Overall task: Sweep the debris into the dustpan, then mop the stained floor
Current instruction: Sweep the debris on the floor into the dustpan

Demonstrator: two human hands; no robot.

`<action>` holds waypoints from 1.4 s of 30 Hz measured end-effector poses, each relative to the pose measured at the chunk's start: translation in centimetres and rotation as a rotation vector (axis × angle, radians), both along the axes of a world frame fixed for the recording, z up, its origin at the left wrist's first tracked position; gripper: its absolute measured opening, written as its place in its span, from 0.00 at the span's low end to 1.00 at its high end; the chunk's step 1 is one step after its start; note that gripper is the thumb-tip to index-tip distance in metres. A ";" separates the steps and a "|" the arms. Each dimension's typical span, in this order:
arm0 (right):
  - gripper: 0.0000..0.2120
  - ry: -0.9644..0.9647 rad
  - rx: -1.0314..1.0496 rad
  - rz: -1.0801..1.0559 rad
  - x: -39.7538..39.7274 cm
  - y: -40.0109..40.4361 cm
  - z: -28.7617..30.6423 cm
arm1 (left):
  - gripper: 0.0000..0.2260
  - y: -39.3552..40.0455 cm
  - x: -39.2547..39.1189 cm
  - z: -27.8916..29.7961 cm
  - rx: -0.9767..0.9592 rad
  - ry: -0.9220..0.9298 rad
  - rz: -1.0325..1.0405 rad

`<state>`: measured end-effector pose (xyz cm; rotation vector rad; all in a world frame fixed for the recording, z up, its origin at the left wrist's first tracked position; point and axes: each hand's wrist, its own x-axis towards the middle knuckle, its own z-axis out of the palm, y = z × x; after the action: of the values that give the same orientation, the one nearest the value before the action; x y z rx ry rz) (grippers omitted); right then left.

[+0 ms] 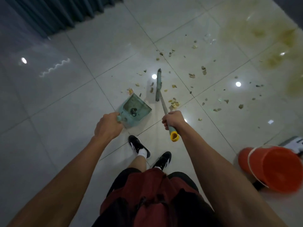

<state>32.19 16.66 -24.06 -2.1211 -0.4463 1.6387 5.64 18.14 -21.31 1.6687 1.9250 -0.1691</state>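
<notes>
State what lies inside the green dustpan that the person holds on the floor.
Inside the dustpan a small dark clump of debris sits near the comb teeth; the tray is otherwise grimy. The left hand grips the handle and hides that end.

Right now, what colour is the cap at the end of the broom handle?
Yellow: the cap sits just below the right hand, seen clearly in the head view.

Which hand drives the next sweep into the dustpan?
Right. The right hand grips the broom handle, and the broom head sits amid the debris, beside the dustpan mouth. The left hand holds the dustpan's handle and should likely just steady it.
</notes>
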 end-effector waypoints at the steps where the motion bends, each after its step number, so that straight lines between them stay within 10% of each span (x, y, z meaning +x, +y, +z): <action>1: 0.04 -0.006 -0.005 0.028 -1.0 0.8 0.0 | 0.11 0.0 -0.9 0.0 -0.004 -0.005 0.026; 10: 0.06 0.168 -0.001 0.204 -10.7 8.0 -0.1 | 0.04 1.6 -10.6 0.1 -0.057 -0.029 0.244; 23: 0.13 -0.144 -0.049 0.776 -19.4 12.8 -4.0 | 0.10 3.9 -19.6 0.0 -0.139 0.023 0.390; 42: 0.14 -0.459 -0.025 1.285 -16.3 19.1 -7.1 | 0.13 8.6 -13.9 0.2 -0.154 0.142 0.308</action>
<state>15.84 35.79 -31.20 -2.3126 -2.2806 1.5646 -8.25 26.78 -21.15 1.2733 2.1868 -0.3132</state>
